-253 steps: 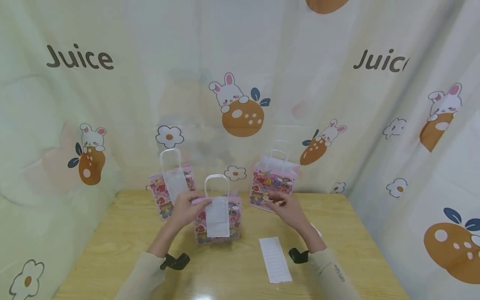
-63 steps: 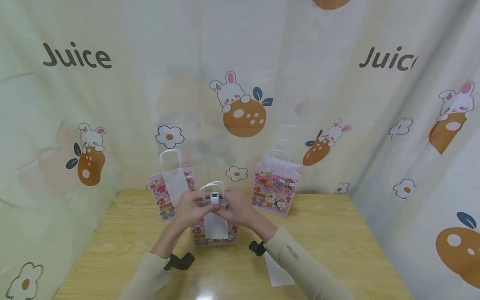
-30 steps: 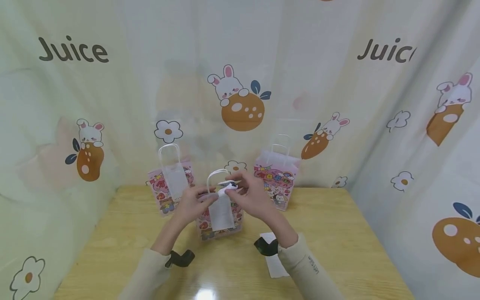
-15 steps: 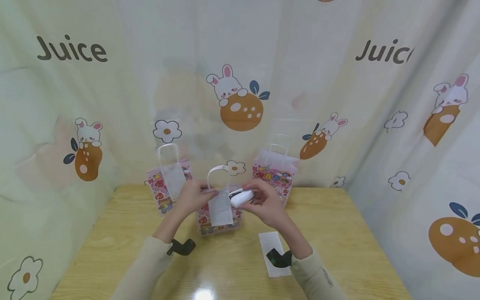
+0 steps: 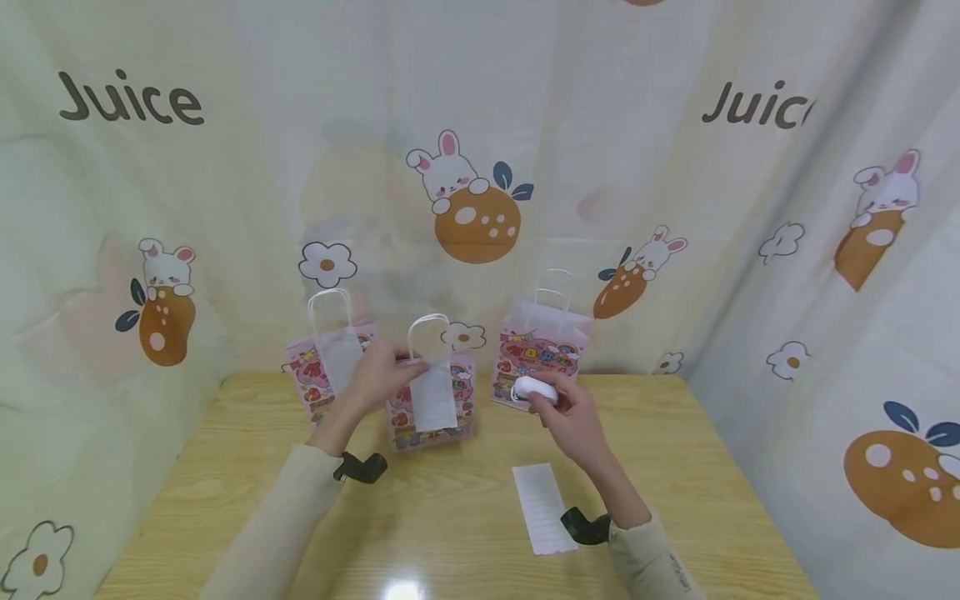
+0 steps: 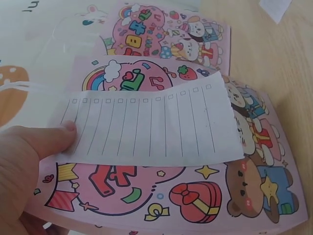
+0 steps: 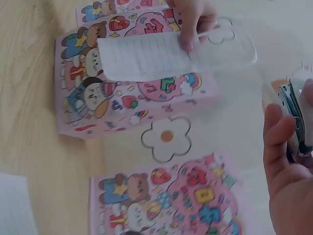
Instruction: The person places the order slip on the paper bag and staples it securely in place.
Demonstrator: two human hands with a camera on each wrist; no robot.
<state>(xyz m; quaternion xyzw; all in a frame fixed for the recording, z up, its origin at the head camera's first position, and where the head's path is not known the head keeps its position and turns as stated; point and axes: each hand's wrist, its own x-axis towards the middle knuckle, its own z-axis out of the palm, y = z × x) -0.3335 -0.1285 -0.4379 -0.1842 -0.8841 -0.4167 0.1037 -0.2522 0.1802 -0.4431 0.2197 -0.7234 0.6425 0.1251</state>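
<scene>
In the head view, my left hand (image 5: pixel 375 372) pinches the top edge of the middle pink gift bag (image 5: pixel 466 398), with a white paper slip (image 5: pixel 433 400) against its front. In the left wrist view, the thumb rests on one end of the slip (image 6: pixel 151 127), which has ruled lines and small boxes. My right hand (image 5: pixel 573 421) holds a small white stapler (image 5: pixel 537 389), raised in front of the right bag (image 5: pixel 543 354) and apart from the middle one. In the right wrist view, the stapler's metal part (image 7: pixel 292 110) shows near the curled fingers.
Another pink bag (image 5: pixel 309 379) with a slip on it stands at the back left. A loose lined slip (image 5: pixel 542 508) lies on the wooden table (image 5: pixel 450 525) near my right wrist. A printed curtain (image 5: pixel 480 100) hangs behind the bags.
My right hand has moved right with the stapler, away from the middle bag's top, where both hands met about two seconds ago. My left hand still holds the bag and slip.
</scene>
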